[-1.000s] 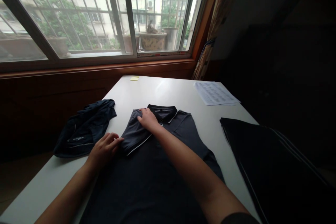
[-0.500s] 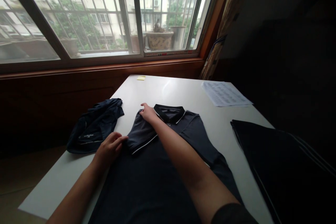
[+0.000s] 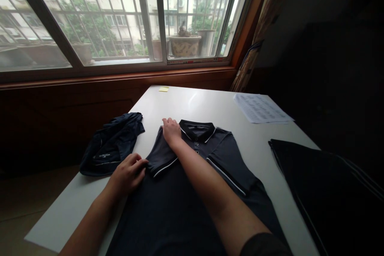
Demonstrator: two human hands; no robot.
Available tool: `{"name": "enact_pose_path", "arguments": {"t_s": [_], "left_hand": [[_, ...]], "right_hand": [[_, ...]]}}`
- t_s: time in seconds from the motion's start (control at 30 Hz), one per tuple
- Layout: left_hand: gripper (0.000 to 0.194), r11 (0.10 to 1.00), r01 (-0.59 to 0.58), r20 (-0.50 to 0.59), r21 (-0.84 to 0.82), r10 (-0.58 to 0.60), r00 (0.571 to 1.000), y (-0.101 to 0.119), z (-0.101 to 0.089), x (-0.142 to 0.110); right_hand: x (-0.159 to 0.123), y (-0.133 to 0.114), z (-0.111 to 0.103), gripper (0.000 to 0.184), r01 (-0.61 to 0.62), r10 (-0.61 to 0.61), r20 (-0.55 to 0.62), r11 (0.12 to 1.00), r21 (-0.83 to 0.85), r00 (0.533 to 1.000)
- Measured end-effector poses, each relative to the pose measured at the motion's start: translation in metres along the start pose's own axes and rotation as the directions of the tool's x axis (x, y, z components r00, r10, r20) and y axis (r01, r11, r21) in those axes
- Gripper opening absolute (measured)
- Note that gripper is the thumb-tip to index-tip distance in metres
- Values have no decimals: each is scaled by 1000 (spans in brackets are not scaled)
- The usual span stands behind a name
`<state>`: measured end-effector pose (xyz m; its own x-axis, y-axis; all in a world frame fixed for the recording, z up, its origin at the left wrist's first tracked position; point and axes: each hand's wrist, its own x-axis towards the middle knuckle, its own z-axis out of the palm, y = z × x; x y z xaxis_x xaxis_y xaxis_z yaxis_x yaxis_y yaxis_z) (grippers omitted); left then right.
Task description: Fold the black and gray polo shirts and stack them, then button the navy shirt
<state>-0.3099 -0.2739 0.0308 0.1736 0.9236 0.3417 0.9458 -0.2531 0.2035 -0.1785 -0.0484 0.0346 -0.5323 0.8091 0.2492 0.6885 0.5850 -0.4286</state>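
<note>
Here, has a dark polo shirt (image 3: 168, 216) spread on the white table (image 3: 195, 104), with the collar (image 3: 209, 134) toward the window (image 3: 161, 20). Rests the right hand (image 3: 171, 131) on the shirt just beside the collar, with fingers bent; cannot tell whether gripping cloth. Touches the outer corner of a sleeve (image 3: 163, 157) with the left hand (image 3: 127, 174), with fingers curled; cannot tell whether pinching it. Has near the left hand a dark garment (image 3: 111, 144) with small white lettering, and to the right a striped dark cloth (image 3: 315, 184), printed sheets (image 3: 261, 108) lying beyond.
</note>
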Motion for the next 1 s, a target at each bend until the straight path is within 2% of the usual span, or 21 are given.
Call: {"name": "enact_pose_path", "arguments": {"t_s": [0.1, 0.2, 0.33, 0.4, 0.47, 0.6, 0.8, 1.0], "left_hand": [[31, 998, -22, -20, 55, 23, 1000, 10, -5, 3], [42, 992, -101, 5, 74, 101, 995, 17, -2, 7], [54, 977, -200, 121, 73, 191, 974, 19, 9, 6], [58, 974, -216, 163, 66, 203, 965, 19, 12, 2], [62, 973, -219, 189, 72, 203, 961, 19, 12, -2], [68, 971, -211, 227, 108, 183, 957, 24, 10, -6], [70, 968, -190, 258, 165, 144, 955, 39, 7, -17], [67, 971, -153, 222, 181, 112, 969, 52, 3, -32]], "right_hand": [[-3, 3, -5, 34, 61, -61, -16, 998, -9, 998], [-11, 3, -8, 33, 189, -189, 15, 982, 5, 982], [-35, 4, -3, 34, 388, -391, 114, 920, 52, 913], [-46, 8, 2, 44, 436, -442, 160, 897, 72, 883], [-51, 15, 6, 55, 435, -441, 195, 897, 78, 876], [-44, 26, 10, 65, 372, -372, 232, 927, 48, 899], [-28, 29, 12, 64, 334, -329, 192, 943, 7, 925], [-21, 29, 13, 56, 293, -288, 170, 956, -3, 942]]}}
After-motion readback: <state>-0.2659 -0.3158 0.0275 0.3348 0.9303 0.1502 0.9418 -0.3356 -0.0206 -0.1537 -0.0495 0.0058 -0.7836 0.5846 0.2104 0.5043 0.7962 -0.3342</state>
